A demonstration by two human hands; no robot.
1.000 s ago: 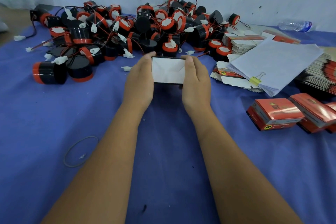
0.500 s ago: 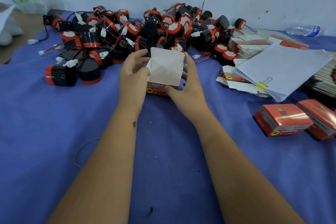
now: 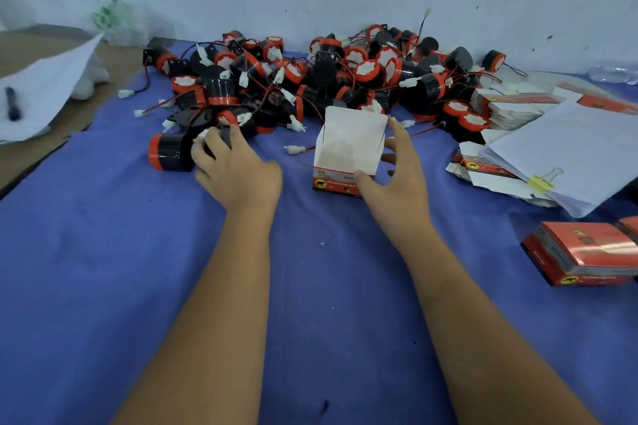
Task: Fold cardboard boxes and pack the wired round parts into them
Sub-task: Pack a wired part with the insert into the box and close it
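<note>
While the open cardboard box (image 3: 348,152) stands upright on the blue cloth (image 3: 103,269) near the centre, its white lid flap raised, the right hand (image 3: 393,179) holds it: the thumb lies on the near front edge and the fingers curve round the side at 3 o'clock. At 9 o'clock from the box, the left hand (image 3: 234,169) reaches into the pile of wired round parts (image 3: 328,79), its fingers bent over one black part with red rim (image 3: 226,124); whether they grip it I cannot tell. At 4 o'clock lies a closed red box (image 3: 587,259).
</note>
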